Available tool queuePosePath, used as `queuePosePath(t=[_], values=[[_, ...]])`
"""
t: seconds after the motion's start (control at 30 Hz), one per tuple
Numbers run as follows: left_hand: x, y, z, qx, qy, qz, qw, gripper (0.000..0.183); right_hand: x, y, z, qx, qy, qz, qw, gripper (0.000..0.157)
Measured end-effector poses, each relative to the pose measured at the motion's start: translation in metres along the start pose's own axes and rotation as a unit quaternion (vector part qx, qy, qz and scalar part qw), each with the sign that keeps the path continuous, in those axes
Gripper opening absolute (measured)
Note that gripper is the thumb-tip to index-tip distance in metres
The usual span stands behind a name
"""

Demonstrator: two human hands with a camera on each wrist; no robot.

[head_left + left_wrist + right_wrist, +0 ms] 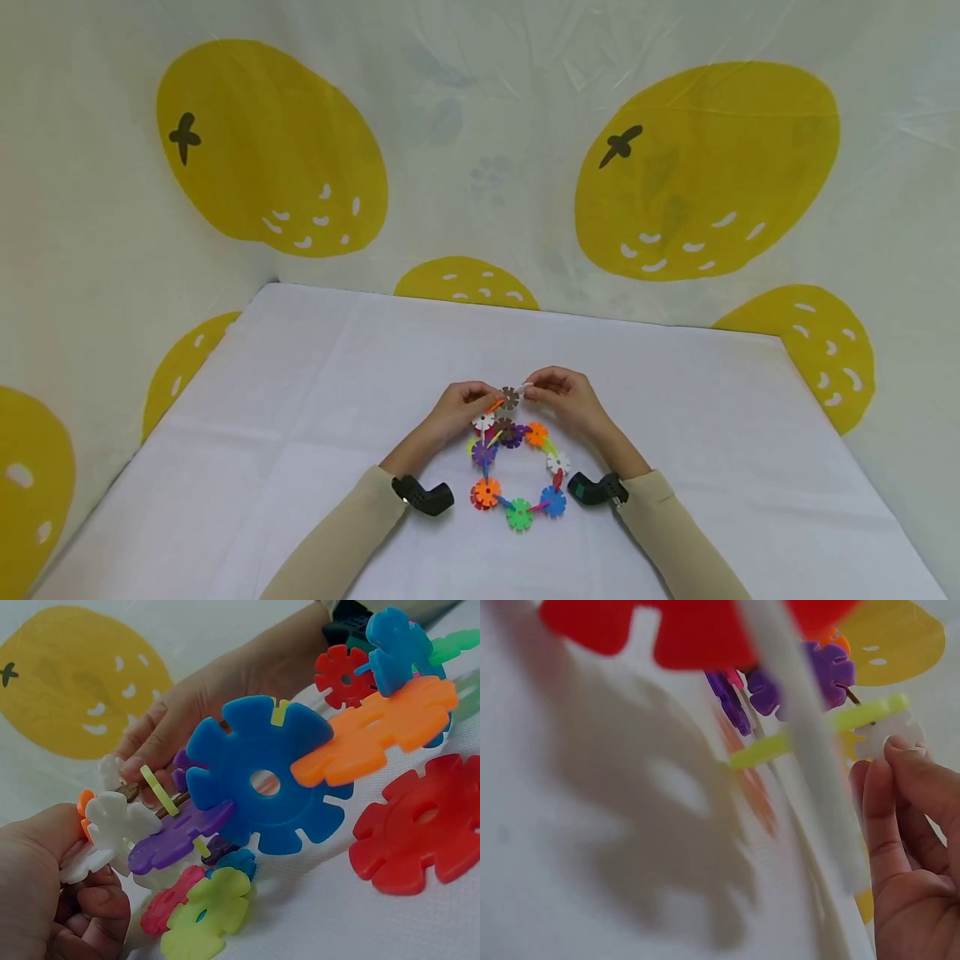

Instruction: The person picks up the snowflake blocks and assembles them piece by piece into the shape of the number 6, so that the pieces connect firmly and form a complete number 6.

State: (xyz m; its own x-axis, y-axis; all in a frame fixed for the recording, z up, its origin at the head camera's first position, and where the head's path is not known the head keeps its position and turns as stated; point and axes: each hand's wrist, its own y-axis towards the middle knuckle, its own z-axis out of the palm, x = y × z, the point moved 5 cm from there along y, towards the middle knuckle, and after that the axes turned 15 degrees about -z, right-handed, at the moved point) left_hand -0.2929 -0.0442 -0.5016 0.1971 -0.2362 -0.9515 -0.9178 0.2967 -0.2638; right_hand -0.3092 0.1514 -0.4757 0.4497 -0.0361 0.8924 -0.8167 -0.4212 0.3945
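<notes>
Notched plastic interlocking discs are joined into a ring, with a short branch at its far side. My left hand (459, 408) pinches an orange disc (496, 405) on that branch, beside a white disc (483, 421). A brown disc (510, 398) sits between the two hands. With thumb and fingers my right hand (566, 396) grips another white disc (907, 733), which meets the brown one. Closer to me in the ring are a green disc (519, 515), a blue disc (553, 502) and an orange disc (486, 492). The left wrist view shows a large blue disc (262, 776) up close.
The ring lies on a white cloth-covered table (337, 358), between the forearms. A pale curtain (480, 125) printed with yellow fruit shapes stands behind the table's far edge. Each wrist carries a black camera band (427, 497).
</notes>
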Motion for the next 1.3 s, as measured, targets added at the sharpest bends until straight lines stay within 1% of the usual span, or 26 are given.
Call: queuePosePath(t=[0.13, 0.33, 0.6, 0.73, 0.83, 0.97, 1.07, 1.17, 1.23, 1.3], values=[[0.000, 0.000, 0.000, -0.010, -0.001, -0.006, 0.9999, 0.023, -0.002, 0.000, 0.000, 0.008, -0.014, -0.005, 1.000, 0.017], [-0.001, -0.001, -0.001, -0.014, 0.008, -0.009, 0.9998, 0.022, -0.002, 0.000, 0.000, 0.020, -0.022, -0.009, 1.000, 0.014], [-0.003, -0.001, -0.002, -0.009, 0.022, 0.000, 0.9997, 0.022, -0.002, 0.002, 0.001, 0.042, -0.049, -0.014, 0.998, 0.011], [-0.001, 0.000, 0.000, -0.010, 0.027, -0.012, 0.9995, 0.022, -0.001, 0.001, 0.003, 0.053, -0.060, -0.030, 0.996, 0.011], [0.000, 0.002, 0.002, -0.011, 0.018, -0.020, 0.9996, 0.023, -0.001, -0.001, 0.001, 0.039, -0.059, -0.029, 0.997, 0.011], [0.001, 0.002, 0.004, -0.011, 0.003, -0.028, 0.9995, 0.024, -0.004, -0.002, -0.001, 0.017, -0.038, -0.011, 0.999, 0.015], [0.001, 0.002, 0.002, -0.020, -0.014, -0.041, 0.9989, 0.025, -0.006, -0.003, -0.001, 0.019, -0.018, -0.001, 1.000, 0.021], [0.002, 0.002, -0.001, -0.034, -0.033, -0.043, 0.9979, 0.026, -0.010, -0.004, 0.000, 0.042, -0.010, 0.013, 0.999, 0.025], [0.002, 0.002, -0.003, -0.042, -0.045, -0.041, 0.9972, 0.027, -0.012, -0.005, 0.002, 0.069, -0.014, 0.020, 0.997, 0.024], [0.002, 0.002, -0.005, -0.050, -0.054, -0.035, 0.9967, 0.029, -0.013, -0.006, 0.003, 0.102, -0.027, 0.014, 0.994, 0.022]])
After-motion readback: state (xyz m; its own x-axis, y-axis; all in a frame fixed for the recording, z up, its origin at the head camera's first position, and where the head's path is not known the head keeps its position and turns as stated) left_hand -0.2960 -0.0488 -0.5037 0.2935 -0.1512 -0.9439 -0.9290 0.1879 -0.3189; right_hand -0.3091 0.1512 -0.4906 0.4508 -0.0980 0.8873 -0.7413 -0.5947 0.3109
